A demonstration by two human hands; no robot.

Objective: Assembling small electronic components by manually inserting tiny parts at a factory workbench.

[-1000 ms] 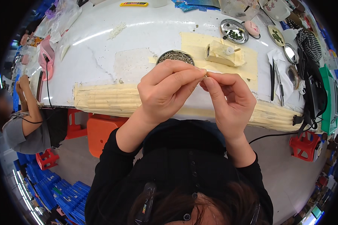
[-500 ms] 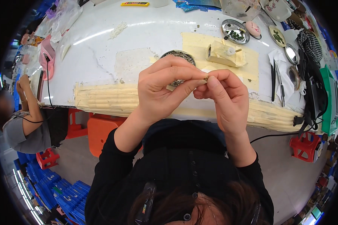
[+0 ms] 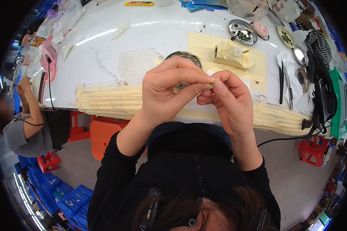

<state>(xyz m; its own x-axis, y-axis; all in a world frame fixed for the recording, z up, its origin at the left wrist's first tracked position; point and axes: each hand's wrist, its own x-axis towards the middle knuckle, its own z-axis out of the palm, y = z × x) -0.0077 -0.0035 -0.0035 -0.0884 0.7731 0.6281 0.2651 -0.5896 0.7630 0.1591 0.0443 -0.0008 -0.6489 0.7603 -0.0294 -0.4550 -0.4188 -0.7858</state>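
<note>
Both hands meet above the desk (image 3: 104,57) edge, pinching one tiny pale piece (image 3: 212,82) between their fingertips. The left hand (image 3: 169,92) closes thumb and forefinger on it from the left, the right hand (image 3: 229,102) from the right; its long axis cannot be told. Since half a second ago, the hands sit slightly lower, covering more of the round dish (image 3: 183,57) behind them.

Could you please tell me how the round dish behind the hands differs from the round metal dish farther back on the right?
The round dish behind the hands is mostly hidden by the left hand; the metal dish farther back is in full view. The near dish holds pale, fine bits, whereas the far one holds a few dark green pieces. The far dish has a shiny silver rim; the near one's rim looks darker. Both stand on the white table.
</note>
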